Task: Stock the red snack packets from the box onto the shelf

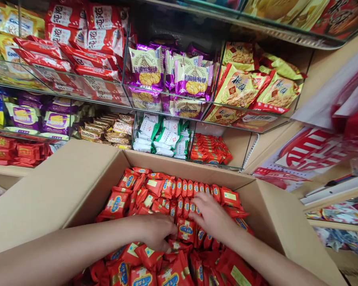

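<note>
Packets (186, 230) lie around the bent fingers of left hand (157, 229) and right hand (210, 213); I can't tell if they grip; pinch softly.

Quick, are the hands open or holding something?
Left hand: curled down among red packets; can't tell if it's holding one.
Right hand: bent over red packets; can't tell either.

Red packets (115, 203) bear blue labels (186, 229); the carton (62, 178) is tan.
</note>
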`<state>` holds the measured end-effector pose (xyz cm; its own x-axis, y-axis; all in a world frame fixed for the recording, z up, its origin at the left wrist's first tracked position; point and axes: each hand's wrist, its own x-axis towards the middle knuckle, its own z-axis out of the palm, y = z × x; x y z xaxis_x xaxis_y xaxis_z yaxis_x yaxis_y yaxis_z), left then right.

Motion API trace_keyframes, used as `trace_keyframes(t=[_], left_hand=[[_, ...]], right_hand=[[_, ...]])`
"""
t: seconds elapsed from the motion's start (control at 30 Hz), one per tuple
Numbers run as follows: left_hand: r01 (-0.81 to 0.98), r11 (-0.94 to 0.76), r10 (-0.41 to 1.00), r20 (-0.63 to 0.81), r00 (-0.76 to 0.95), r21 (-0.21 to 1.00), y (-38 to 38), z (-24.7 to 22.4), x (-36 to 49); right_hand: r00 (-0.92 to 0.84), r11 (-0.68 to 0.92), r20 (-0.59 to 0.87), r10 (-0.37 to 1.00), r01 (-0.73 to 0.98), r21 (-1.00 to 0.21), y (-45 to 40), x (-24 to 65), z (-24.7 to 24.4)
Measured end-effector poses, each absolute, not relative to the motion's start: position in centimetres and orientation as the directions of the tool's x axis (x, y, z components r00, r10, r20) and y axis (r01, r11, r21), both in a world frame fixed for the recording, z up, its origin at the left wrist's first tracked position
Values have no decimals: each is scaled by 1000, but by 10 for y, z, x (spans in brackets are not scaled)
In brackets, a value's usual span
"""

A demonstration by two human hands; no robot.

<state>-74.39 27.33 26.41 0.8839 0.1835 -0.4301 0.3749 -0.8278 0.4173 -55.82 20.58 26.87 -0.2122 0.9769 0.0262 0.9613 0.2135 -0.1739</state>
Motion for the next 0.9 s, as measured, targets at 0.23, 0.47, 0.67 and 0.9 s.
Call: trace_keyframes(t=[0.23, 0.47, 0.67, 0.9], left_hand=[[403, -783, 192, -432, 881, 474, 271, 259, -741], [593, -583, 546, -272, 792, 555, 271, 259, -739], [165, -93, 479, -101, 872, 982, 291, 266, -729], [43, 363, 575, -261, 775, 931, 293, 276, -727]], right_hand=[[-266, 189, -204, 942, 923, -334, 189, -579, 237], [-161, 56, -132, 978, 814, -578, 198, -575, 246], [-8, -70, -76, 997, 298, -952, 212, -562, 258], [46, -133, -131, 990, 37, -990, 212, -554, 278]])
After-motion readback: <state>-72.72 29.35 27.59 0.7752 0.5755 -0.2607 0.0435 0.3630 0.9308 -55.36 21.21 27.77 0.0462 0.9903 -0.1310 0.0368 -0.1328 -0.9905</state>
